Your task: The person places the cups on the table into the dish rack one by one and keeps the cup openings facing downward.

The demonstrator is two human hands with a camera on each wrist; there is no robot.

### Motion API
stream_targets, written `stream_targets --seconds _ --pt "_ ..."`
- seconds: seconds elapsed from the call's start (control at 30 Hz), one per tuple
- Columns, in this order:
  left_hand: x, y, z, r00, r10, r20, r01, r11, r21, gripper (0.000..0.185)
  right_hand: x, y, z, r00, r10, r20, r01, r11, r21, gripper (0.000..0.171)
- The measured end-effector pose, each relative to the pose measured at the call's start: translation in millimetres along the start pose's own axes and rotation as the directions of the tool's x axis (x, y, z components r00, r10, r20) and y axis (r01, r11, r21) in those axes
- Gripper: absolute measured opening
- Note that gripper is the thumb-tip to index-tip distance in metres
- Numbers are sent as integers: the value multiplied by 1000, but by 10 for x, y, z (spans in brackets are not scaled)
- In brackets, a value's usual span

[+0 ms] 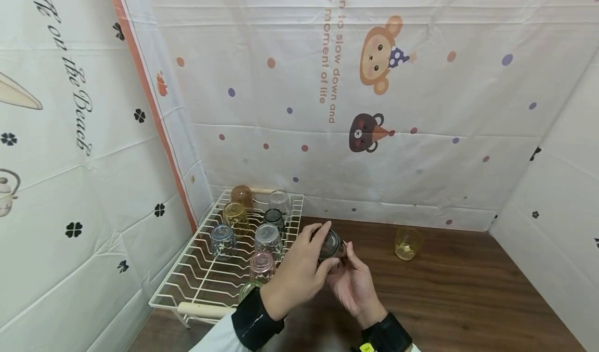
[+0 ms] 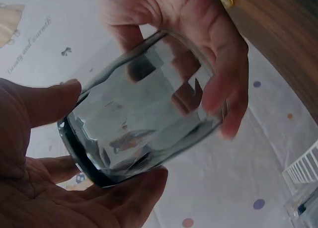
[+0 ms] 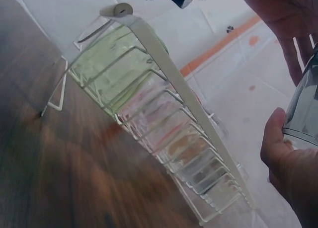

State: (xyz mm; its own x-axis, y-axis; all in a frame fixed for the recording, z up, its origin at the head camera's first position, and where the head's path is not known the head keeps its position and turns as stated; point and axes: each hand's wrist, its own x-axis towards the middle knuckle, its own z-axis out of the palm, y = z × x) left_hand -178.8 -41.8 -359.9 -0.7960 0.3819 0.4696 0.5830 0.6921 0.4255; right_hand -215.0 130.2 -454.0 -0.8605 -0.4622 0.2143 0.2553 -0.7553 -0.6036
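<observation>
Both hands hold a grey-tinted clear drinking glass (image 1: 330, 245) over the table, just right of the rack. My left hand (image 1: 299, 269) grips it at the thick dark base, thumb on one side and fingers on the other, as the left wrist view shows. At the rim end, my right hand (image 1: 353, 289) has its thumb and fingers round the glass (image 2: 144, 109), which is tilted. In the right wrist view the glass (image 3: 307, 106) is cut off by the frame edge, with the right thumb (image 3: 274, 131) against it.
A white wire dish rack (image 1: 196, 284) on the left carries several upturned glasses, among them a blue glass (image 1: 223, 241), a pink glass (image 1: 262, 266) and an amber glass (image 1: 242, 196). A yellow glass (image 1: 407, 244) stands on the wooden table (image 1: 458, 289) at the back right. Printed sheets (image 1: 281, 97) enclose the table.
</observation>
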Motion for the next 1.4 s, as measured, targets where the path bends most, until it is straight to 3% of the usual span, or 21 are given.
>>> stream_targets --seconds 0.23,0.53,0.73,0.93,1.07,1.17,1.27,1.4 --pt "-27 -42 53 1000 -1 -4 1 1000 -13 68 5 32 3 1000 18 2 -18 1000 2 41" --pt "-37 -54 62 1000 2 -27 -2 1000 4 69 40 54 30 996 54 -76 -54 999 1 48" --pt "-35 -64 28 1000 5 -27 -5 1000 -3 69 56 42 21 995 82 -50 -81 997 7 56" --pt "-35 -95 -23 999 -10 -52 9 1000 -18 70 71 26 -35 996 73 -46 -77 993 -84 58" --pt "-82 -160 -68 994 -47 -95 46 999 -17 71 94 -56 -110 998 -17 -59 1 968 -252 61" --pt "-147 -240 -129 987 -88 -137 88 996 -9 71 106 -165 -170 986 -147 -78 104 912 -396 58" --pt "-223 -331 -215 978 -116 -174 119 993 7 71 115 -318 -218 953 -276 -128 184 859 -479 49" --pt "-322 -448 -337 969 -133 -209 143 989 35 73 124 -577 -247 890 -403 -211 250 820 -514 43"
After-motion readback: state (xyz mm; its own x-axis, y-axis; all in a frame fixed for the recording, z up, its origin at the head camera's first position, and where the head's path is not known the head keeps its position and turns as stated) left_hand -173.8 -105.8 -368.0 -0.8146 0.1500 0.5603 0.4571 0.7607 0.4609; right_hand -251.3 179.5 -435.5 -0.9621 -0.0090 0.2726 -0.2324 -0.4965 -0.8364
